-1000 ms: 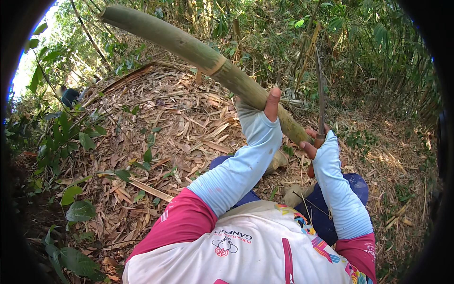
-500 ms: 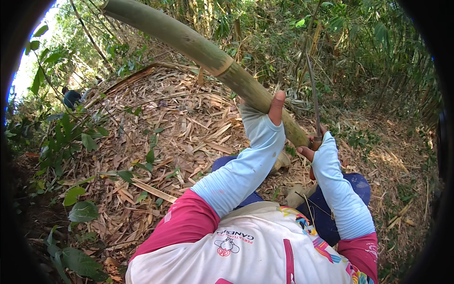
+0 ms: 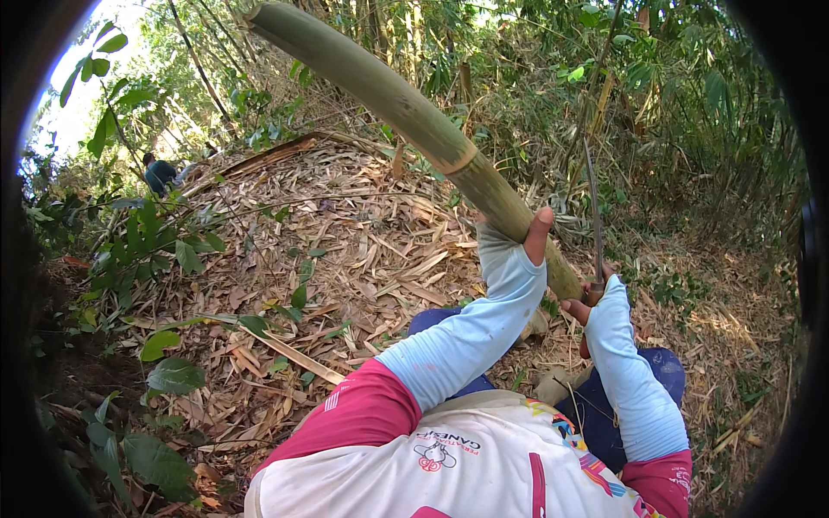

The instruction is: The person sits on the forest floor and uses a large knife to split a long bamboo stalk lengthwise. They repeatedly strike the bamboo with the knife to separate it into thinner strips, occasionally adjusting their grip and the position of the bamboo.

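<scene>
A thick green bamboo pole [image 3: 414, 121] slants from the upper left down toward my hands, with one pale node ring partway along it. My left hand [image 3: 537, 237] is wrapped around its lower part, thumb over the top. Close to the pole's lower end, my right hand [image 3: 577, 309] grips the brown handle of a machete [image 3: 596, 216]. The long, narrow blade points upward, to the right of the pole. My right thumb lies beside the bamboo's lower end; whether it touches is hard to tell. Light blue sleeves partly cover both hands.
Dry bamboo leaves and husks cover a mound [image 3: 345, 233] ahead. Leafy plants [image 3: 160, 375] grow at the left, and dense bamboo thicket [image 3: 691, 112] stands behind. Another person [image 3: 160, 175] in dark clothing is far off at the left. My knees, in blue trousers [image 3: 661, 375], are bent below.
The whole view has shifted, with the ground now further right in it. The bamboo's far end has swung slightly right and the pole looks steeper. Both hands keep their grips.
</scene>
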A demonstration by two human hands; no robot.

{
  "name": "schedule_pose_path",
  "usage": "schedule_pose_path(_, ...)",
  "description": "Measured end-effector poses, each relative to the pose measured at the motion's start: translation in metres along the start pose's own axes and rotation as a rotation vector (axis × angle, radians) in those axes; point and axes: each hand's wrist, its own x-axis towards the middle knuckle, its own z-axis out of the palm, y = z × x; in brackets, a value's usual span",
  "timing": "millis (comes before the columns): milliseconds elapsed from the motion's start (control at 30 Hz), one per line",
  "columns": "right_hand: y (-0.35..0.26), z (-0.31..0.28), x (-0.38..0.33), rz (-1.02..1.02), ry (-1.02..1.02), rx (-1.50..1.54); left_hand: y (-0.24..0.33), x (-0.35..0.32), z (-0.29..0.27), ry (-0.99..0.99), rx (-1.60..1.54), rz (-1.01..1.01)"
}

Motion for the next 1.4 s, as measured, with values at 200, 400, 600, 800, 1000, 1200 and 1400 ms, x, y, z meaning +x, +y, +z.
schedule_pose_path(200,0.011,-0.004,0.005,-0.014,0.011,0.022,-0.002,0.000,0.004,0.014,-0.019,0.009)
schedule_pose_path(400,0.000,-0.006,0.003,0.006,0.023,0.058,-0.005,-0.002,-0.002,-0.003,0.001,-0.071)
schedule_pose_path(600,0.024,-0.018,0.017,-0.114,0.086,-0.081,0.004,-0.012,0.008,0.007,-0.073,-0.024)
schedule_pose_path(800,0.000,-0.036,0.012,-0.107,0.164,0.016,0.000,-0.016,0.001,-0.159,0.031,-0.002)
schedule_pose_path(1000,0.007,-0.067,0.025,-0.336,0.352,-0.156,0.006,-0.027,0.007,-0.290,0.015,-0.140)
schedule_pose_path(1200,-0.009,-0.097,0.025,-0.306,0.579,-0.349,0.019,-0.022,-0.008,-0.742,0.484,-0.239)
schedule_pose_path(1400,0.011,-0.118,0.035,-0.297,0.454,0.137,0.067,-0.045,-0.031,-1.213,0.681,-0.170)
